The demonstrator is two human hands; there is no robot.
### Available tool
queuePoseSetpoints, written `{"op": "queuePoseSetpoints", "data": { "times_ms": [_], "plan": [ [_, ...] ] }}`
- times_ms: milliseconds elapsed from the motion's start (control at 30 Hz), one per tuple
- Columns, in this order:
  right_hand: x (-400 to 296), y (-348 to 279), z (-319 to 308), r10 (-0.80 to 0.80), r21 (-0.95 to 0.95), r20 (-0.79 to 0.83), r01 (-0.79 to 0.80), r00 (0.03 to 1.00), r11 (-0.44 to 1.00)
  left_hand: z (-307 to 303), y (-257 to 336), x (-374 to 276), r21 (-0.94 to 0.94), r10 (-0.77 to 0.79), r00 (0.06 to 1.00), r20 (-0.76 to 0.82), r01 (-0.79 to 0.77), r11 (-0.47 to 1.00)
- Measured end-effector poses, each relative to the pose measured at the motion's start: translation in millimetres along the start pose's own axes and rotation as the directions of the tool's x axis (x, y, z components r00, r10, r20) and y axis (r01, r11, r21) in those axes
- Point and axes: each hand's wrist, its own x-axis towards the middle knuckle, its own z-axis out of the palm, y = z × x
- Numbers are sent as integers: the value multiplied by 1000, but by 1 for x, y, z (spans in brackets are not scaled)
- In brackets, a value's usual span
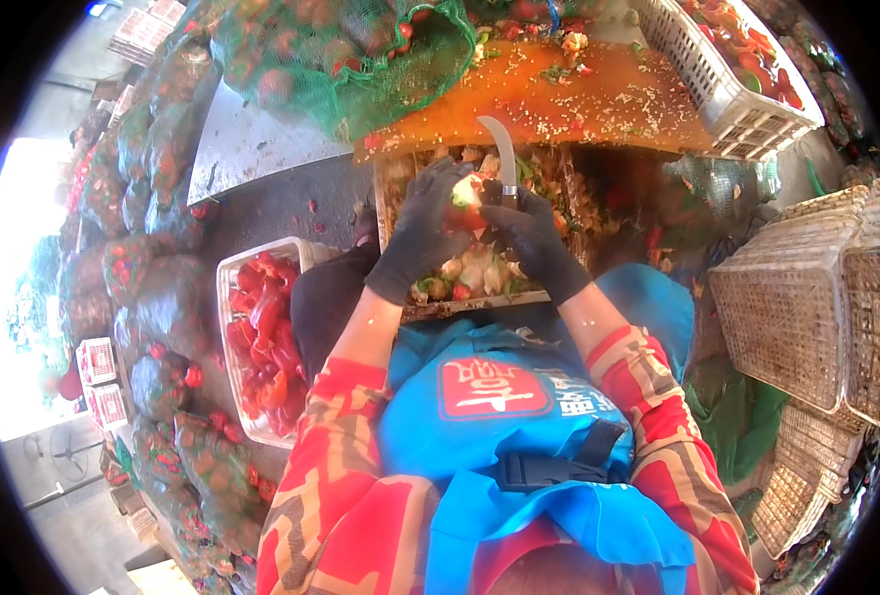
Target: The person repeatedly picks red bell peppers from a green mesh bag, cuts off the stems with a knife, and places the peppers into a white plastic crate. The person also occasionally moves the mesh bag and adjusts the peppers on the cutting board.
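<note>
Both hands wear dark gloves. My left hand (424, 223) is closed around a red bell pepper (467, 213), whose pale, opened end faces up. At its right, my right hand (531, 236) grips a knife with a curved blade (504, 149), the blade pointing away from me, and its fingers touch the pepper. Below the hands stands a crate (485, 300) with pepper cores and scraps in it. Beyond it lies an orange board (589, 97) strewn with seeds. A white crate (224, 297) of red pepper pieces stands to the left.
A green mesh sack (343, 74) of peppers lies on the metal table (254, 141) at the far left. At the far right stands a white crate (767, 123) of pepper pieces. Empty stacked crates (790, 297) are at the right, and full sacks (165, 297) line the left.
</note>
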Motion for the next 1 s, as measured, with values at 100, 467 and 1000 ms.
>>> {"op": "queuePoseSetpoints", "data": {
  "times_ms": [100, 467, 1000],
  "plan": [
    [-7, -9, 7, -61, 142, -3, 61, 998, 988, -15, 18, 6, -441, -161, 982, -100, 101, 892],
    [-24, -18, 20, -45, 52, 134, 38, 990, 998, 14, 15, 15, -954, -482, 869, -114, 40, 297],
    [13, 6, 1, -423, -793, 76, 311, 903, 523, 33, 10, -31, -990, -669, 730, 141, 123, -75]
  ]
}}
